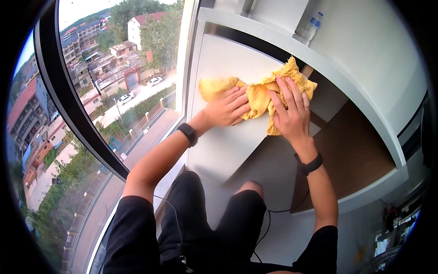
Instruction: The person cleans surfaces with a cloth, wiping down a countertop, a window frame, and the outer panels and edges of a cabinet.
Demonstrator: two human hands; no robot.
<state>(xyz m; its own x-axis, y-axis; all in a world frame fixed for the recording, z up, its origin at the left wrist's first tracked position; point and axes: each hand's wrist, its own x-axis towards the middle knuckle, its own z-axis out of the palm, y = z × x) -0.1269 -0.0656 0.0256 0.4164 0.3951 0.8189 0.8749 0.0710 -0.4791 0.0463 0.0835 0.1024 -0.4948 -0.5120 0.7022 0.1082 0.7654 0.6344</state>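
A yellow cloth (258,101), fluffy at its edges, lies crumpled against a white cabinet door or panel (232,57). My right hand (292,109) grips it at the panel's upper right edge, fingers bent over the folds. Nearer the window, my left hand (228,106) rests flat on the panel, fingers stretched to the right and meeting the cloth. Another yellow piece (216,86) shows just beyond that hand, slightly blurred. Whether it joins the cloth under my right hand, I cannot tell. Each wrist wears a dark band.
Left of me, a large window (118,91) with a dark frame overlooks buildings and a road. A pale curved countertop (255,29) runs above the panel, with a plastic bottle (313,28) on it. The cabinet has a brown base (351,146). Black cables (269,223) hang near my knees.
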